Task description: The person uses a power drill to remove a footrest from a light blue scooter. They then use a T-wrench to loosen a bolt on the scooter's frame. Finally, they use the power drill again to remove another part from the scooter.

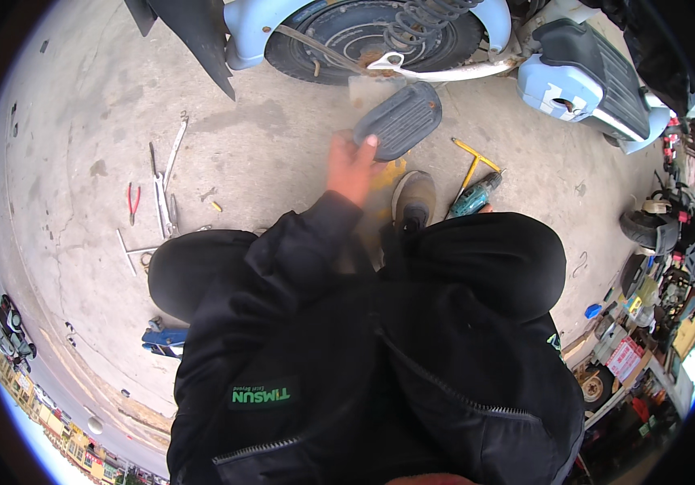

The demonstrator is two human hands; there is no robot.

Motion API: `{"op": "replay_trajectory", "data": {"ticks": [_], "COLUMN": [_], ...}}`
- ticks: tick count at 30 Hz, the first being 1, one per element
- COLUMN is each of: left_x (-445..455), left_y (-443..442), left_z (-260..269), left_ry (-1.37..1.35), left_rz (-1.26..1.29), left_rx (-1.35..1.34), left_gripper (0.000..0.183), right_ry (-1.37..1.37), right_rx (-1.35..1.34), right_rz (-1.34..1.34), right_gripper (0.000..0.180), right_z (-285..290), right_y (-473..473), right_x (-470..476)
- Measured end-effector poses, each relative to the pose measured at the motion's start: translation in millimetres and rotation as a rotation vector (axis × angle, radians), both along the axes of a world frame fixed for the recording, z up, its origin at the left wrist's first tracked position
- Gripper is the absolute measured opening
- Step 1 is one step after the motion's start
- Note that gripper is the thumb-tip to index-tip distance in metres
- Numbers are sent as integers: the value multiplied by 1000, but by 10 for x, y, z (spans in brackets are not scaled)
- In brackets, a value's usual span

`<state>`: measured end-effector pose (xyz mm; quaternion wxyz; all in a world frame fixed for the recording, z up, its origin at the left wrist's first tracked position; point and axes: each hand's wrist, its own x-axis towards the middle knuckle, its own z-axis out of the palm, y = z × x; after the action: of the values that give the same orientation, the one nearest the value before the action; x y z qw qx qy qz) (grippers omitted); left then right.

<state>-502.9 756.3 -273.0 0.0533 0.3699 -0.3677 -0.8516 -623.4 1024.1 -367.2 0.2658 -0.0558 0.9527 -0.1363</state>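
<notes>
My left hand [352, 167] pinches the near left end of a dark grey ribbed footrest plate [402, 121], its thumb on top. The plate is held above the concrete, in front of a light blue scooter's wheel [323, 51]. Beside my right knee is a teal cordless drill [474, 195], its chuck pointing away to the right. Only a little skin of my right hand [488, 208] shows at the drill's handle; my knee hides the rest. A yellow T-handle wrench [471, 167] lies next to the drill. My shoe [414, 194] is just below the plate.
On the left lie red-handled pliers [134, 203], wrenches [160, 203] and a T-bar wrench [129, 251]. A blue floor jack [164, 341] stands by my left thigh. At upper right is a blue-and-black scooter body part [590, 85]. Motorcycle parts [653, 227] line the right side.
</notes>
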Motion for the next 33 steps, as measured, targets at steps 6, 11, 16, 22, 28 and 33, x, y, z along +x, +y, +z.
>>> {"op": "replay_trajectory", "data": {"ticks": [6, 11, 16, 22, 28, 33], "left_x": [49, -11, 80, 79, 360, 903], "left_y": [210, 435, 252, 229, -41, -324], "left_z": [91, 133, -24, 46, 130, 392], "left_ry": [15, 19, 56, 20, -22, -243], "left_rz": [12, 74, -11, -141, -164, -668], "left_rx": [-45, -97, -211, -188, -377, -938], "left_gripper": [37, 39, 34, 35, 50, 55], "right_ry": [-18, -38, -75, -167, -241, -283], "right_rx": [31, 65, 100, 192, 389, 543], "right_rz": [41, 62, 163, 361, 601, 761], "right_gripper": [23, 22, 22, 21, 20, 20], "right_z": [15, 55, -22, -224, -302, -360], "right_y": [-66, 42, -75, 132, 200, 319], "right_x": [16, 1, -8, -167, -349, -583]}}
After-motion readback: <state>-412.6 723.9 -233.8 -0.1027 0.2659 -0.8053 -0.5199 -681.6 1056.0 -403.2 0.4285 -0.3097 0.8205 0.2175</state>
